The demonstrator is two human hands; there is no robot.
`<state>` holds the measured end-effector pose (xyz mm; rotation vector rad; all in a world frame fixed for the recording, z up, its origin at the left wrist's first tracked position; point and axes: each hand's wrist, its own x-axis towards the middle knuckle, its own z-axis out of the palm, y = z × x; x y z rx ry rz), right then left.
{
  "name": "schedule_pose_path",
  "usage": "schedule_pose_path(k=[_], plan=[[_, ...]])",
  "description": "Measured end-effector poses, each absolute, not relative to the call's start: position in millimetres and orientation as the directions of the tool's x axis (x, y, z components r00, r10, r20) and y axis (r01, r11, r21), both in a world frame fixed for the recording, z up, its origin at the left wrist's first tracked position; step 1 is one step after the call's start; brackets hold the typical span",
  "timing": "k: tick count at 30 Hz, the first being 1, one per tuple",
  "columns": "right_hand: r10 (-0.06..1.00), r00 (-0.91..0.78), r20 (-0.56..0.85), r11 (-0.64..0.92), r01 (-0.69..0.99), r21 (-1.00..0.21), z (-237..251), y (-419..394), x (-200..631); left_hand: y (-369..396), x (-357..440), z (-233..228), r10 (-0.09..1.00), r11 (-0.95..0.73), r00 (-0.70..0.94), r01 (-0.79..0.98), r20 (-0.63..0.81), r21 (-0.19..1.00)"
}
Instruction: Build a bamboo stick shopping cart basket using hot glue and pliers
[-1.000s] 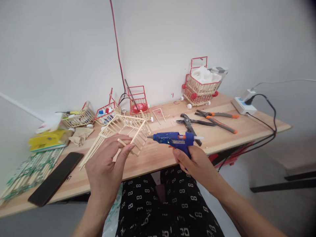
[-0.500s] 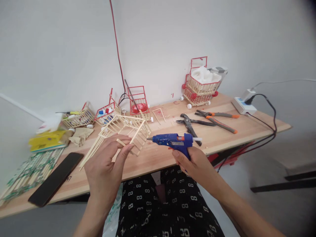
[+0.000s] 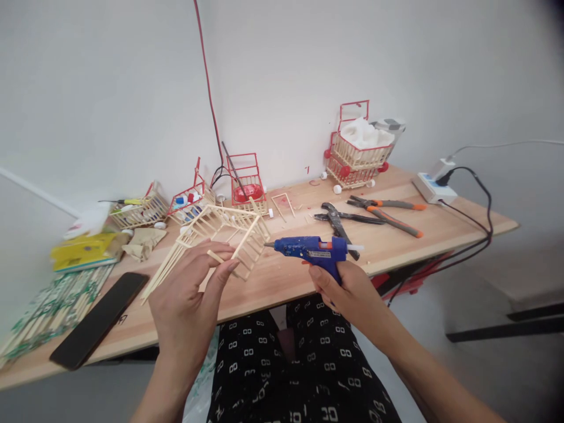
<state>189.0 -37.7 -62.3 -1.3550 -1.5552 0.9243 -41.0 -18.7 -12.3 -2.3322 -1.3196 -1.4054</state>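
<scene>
Between thumb and fingers, my left hand (image 3: pixel 191 294) grips a small frame of pale wooden sticks (image 3: pixel 245 236), held tilted above the table. My right hand (image 3: pixel 341 288) is wrapped round the handle of a blue glue gun (image 3: pixel 308 248), a white glue stick poking out of its back end. The gun's nozzle points left, close to the right side of the stick frame; whether it touches cannot be made out. Loose wooden sticks (image 3: pixel 163 271) lie behind my left hand on the wooden table (image 3: pixel 273 288).
Behind stand small stick carts (image 3: pixel 244 176), a stacked pair (image 3: pixel 359 158) at the right holding white tissue. Locking pliers (image 3: pixel 337 223) and orange-handled pliers (image 3: pixel 388 214) lie right of centre. A power strip (image 3: pixel 436 188) sits far right. A black phone (image 3: pixel 101 317) and wrapped chopsticks (image 3: pixel 57 305) are left.
The glue gun has shifted very slightly to the right in my right hand. My left hand and the stick frame stay almost in place.
</scene>
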Motion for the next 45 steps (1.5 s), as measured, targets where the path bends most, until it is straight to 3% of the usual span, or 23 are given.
schedule_pose_path(k=[14,27,37,45], plan=[[0.989,-0.043,0.139,0.146,0.304,-0.941,-73.2,-40.0,186.0,-18.5,-41.1,-11.6,0.621,-0.599,0.192,0.741,0.760,0.302],[0.989,-0.043,0.141,0.147,0.365,-0.919,-72.6,-39.1,188.8,-18.2,-42.9,-13.2,0.617,-0.608,0.204,0.737,0.760,0.296],[0.986,-0.064,0.152,0.165,0.401,-0.901,-76.4,-40.1,188.6,-22.7,-48.8,-15.4,0.669,-0.557,0.131,0.740,0.732,0.377],[0.988,-0.151,0.038,0.083,0.305,-0.949,-73.7,-42.1,192.4,-20.0,-54.1,-16.4,0.623,-0.591,0.150,0.734,0.768,0.335]])
